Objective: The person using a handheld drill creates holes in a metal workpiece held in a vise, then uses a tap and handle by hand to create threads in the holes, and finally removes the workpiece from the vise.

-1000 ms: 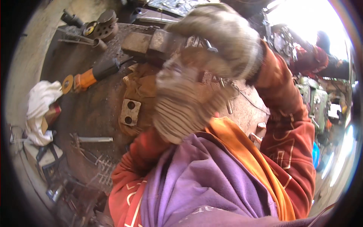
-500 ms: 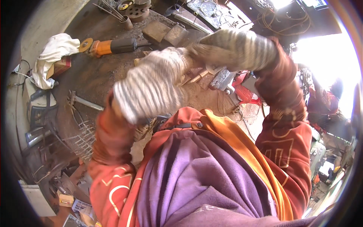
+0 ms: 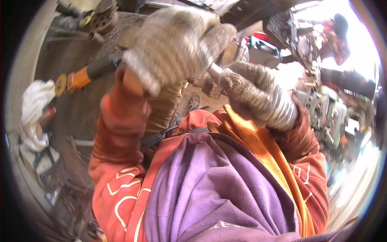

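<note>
Head view shows both your hands raised in the upper middle of the frame, in striped knit gloves. Your left hand (image 3: 171,46) is blurred, its back toward the camera, with the fingers bent; you cannot tell from this angle whether they grasp anything, since the palm is hidden. Your right hand (image 3: 260,90) sits lower and to the right, its fingers curled around a short grey metal piece (image 3: 214,71). That piece pokes out toward your left hand, in the narrow gap between the two gloves, just above the centre of the frame; whether it touches the left glove is unclear.

At the left of the frame, an orange-and-black angle grinder (image 3: 79,79) lies on a brown work surface (image 3: 96,94), its yellowish disc (image 3: 60,84) facing left. A white cloth (image 3: 36,107) hangs just below the disc. At the upper left stands a round metal part with holes (image 3: 105,22), blurred. Your red sleeves frame purple fabric (image 3: 217,181) and an orange cloth (image 3: 278,161) in the lower middle. Greenish machinery (image 3: 334,115) fills the right side.
</note>
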`<state>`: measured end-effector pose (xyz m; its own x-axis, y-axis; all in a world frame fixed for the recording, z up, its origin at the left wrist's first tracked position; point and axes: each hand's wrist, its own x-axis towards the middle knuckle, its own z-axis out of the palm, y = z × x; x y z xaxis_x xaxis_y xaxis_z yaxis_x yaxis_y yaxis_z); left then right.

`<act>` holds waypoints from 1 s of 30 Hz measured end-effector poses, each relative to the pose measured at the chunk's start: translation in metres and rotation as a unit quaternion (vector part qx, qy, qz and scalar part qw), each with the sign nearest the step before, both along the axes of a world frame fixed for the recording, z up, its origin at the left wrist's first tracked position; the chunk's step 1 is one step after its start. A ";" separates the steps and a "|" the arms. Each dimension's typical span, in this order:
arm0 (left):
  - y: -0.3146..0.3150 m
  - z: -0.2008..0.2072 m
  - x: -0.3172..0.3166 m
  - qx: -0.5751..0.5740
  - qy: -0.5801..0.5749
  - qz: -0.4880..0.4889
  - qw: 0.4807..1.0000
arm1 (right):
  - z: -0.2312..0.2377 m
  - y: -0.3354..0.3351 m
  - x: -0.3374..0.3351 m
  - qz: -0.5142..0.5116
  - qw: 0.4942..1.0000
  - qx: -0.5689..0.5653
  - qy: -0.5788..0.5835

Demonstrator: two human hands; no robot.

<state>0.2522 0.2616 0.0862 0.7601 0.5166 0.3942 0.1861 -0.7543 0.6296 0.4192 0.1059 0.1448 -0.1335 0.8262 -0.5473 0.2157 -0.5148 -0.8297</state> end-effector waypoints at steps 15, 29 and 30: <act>-0.085 -0.012 -0.005 0.213 -0.134 0.233 0.939 | -0.001 0.068 0.014 -0.135 0.943 0.299 -0.063; -0.143 0.005 -0.027 0.033 -0.099 0.347 0.932 | -0.036 0.130 0.031 0.280 0.811 0.475 -0.195; -0.135 0.002 -0.032 0.042 -0.097 0.344 0.933 | -0.035 0.116 0.034 0.255 0.827 0.477 -0.157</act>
